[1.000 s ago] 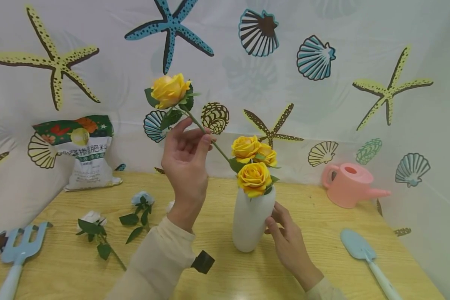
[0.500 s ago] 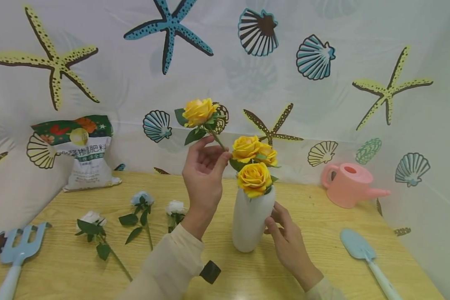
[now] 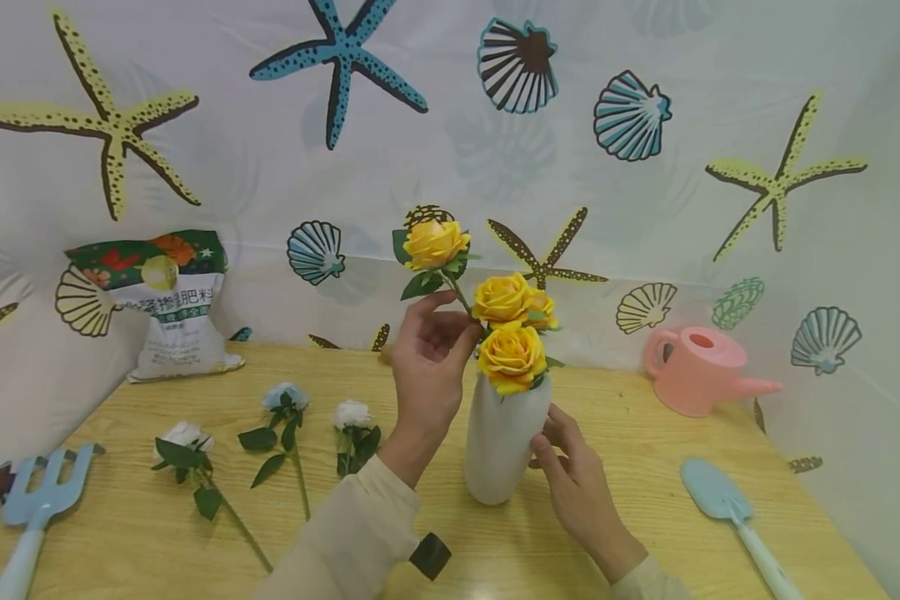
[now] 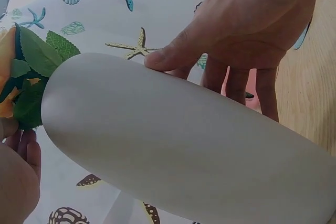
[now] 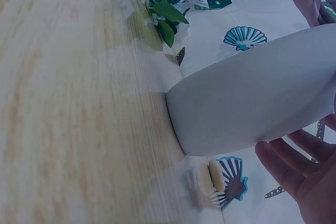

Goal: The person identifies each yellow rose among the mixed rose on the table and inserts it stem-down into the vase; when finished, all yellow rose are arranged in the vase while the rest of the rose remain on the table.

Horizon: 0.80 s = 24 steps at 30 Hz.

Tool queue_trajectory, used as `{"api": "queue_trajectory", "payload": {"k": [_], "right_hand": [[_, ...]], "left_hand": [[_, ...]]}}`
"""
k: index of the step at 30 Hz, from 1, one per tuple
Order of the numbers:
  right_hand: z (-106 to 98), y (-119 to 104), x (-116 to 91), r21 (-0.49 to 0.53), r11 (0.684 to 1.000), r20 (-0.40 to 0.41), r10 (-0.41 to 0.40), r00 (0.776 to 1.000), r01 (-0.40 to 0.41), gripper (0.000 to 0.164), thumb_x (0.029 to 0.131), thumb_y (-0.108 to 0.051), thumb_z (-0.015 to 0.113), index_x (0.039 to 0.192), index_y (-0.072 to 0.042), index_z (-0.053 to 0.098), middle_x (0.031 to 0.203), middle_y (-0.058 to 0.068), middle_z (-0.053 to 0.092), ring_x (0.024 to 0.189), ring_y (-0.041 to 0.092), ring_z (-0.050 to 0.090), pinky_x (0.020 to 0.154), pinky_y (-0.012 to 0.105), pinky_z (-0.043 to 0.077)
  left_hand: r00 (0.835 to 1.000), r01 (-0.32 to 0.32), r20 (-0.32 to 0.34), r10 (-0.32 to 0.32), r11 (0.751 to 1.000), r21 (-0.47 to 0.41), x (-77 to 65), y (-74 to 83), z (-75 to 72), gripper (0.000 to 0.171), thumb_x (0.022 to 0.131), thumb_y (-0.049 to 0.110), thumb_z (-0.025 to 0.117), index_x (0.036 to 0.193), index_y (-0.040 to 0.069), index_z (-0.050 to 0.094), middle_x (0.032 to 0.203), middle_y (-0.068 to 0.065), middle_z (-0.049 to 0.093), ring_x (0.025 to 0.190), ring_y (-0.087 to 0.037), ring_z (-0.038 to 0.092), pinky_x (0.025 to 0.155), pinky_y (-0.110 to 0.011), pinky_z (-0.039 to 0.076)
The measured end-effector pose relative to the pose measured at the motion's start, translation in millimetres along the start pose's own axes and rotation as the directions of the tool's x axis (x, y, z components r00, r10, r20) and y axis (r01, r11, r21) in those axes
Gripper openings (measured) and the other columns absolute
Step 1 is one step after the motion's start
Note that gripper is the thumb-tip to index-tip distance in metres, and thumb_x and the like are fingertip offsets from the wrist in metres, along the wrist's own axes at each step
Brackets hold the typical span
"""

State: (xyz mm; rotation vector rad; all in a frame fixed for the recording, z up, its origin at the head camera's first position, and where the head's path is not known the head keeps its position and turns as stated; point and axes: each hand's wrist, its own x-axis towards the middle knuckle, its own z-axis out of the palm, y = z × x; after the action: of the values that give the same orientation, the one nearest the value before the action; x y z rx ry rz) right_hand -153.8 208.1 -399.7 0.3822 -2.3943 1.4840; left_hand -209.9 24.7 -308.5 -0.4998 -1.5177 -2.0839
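Note:
My left hand (image 3: 431,367) pinches the stem of a yellow rose (image 3: 435,244) between thumb and fingers. Its bloom leans up and left over the mouth of a tall white vase (image 3: 498,442), which stands upright on the table. Several yellow roses (image 3: 510,358) fill the mouth, and the stem's lower end is hidden behind them. At the vase's right side, my right hand (image 3: 581,479) holds the wall, thumb in front and fingers reaching behind. The left wrist view shows that thumb (image 4: 160,60) on the vase wall.
Left of the vase lie a white rose (image 3: 183,437), a pale blue rose (image 3: 285,396) and another white rose (image 3: 352,414). A blue hand fork (image 3: 48,492) is far left, a fertilizer bag (image 3: 180,308) behind. A pink watering can (image 3: 697,375) and blue trowel (image 3: 716,487) are right.
My left hand has moved right and the rose has come down and right towards the vase, its stem going in among the other blooms. The right hand has stayed at the vase.

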Motion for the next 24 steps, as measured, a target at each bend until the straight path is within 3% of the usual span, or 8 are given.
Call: {"api": "queue_trajectory", "payload": {"k": [6,11,19,24], "right_hand": [[0.5,1.0,0.1,0.004,1.0,-0.004,-0.026,1.0,0.026,0.041,0.107,-0.014,0.049,0.148,-0.013,0.044,0.135,0.017,0.063,0.109,0.008,0.063,0.081,0.034,0.061],[1.1,1.8,0.2,0.01,0.999,-0.004,-0.04,0.999,0.04,0.04,0.107,-0.012,0.049,0.147,-0.013,0.044,0.135,0.018,0.062,0.108,0.007,0.063,0.08,0.034,0.062],[1.2,1.4,0.1,0.009,0.999,-0.006,-0.031,1.0,0.031,0.041,0.107,-0.013,0.049,0.147,-0.013,0.044,0.136,0.017,0.062,0.108,0.007,0.062,0.08,0.034,0.061],[1.2,1.3,0.0,0.003,0.999,-0.007,-0.035,0.999,0.035,0.041,0.107,-0.012,0.049,0.147,-0.013,0.044,0.135,0.018,0.062,0.107,0.005,0.062,0.08,0.033,0.061]], "left_hand": [[0.998,0.02,0.066,-0.02,1.0,0.005,-2.4,-5.9,0.1,0.037,0.094,-0.008,0.064,0.128,-0.002,0.054,0.105,-0.027,0.063,0.089,-0.011,0.063,0.081,-0.018,0.055],[0.994,0.034,0.101,-0.038,0.999,0.042,-3.9,-10.3,0.2,0.037,0.093,-0.009,0.064,0.128,-0.001,0.055,0.104,-0.025,0.064,0.089,-0.011,0.062,0.085,-0.018,0.054],[0.989,0.05,0.127,-0.071,0.986,0.162,-7.0,-16.1,-0.3,0.036,0.093,-0.003,0.067,0.127,0.004,0.058,0.101,-0.021,0.068,0.093,-0.025,0.065,0.087,-0.026,0.053],[0.987,0.043,0.143,-0.07,0.982,0.183,-7.7,-18.4,-2.5,0.037,0.093,-0.003,0.067,0.127,0.005,0.058,0.102,-0.021,0.069,0.094,-0.029,0.066,0.087,-0.029,0.054]]}}
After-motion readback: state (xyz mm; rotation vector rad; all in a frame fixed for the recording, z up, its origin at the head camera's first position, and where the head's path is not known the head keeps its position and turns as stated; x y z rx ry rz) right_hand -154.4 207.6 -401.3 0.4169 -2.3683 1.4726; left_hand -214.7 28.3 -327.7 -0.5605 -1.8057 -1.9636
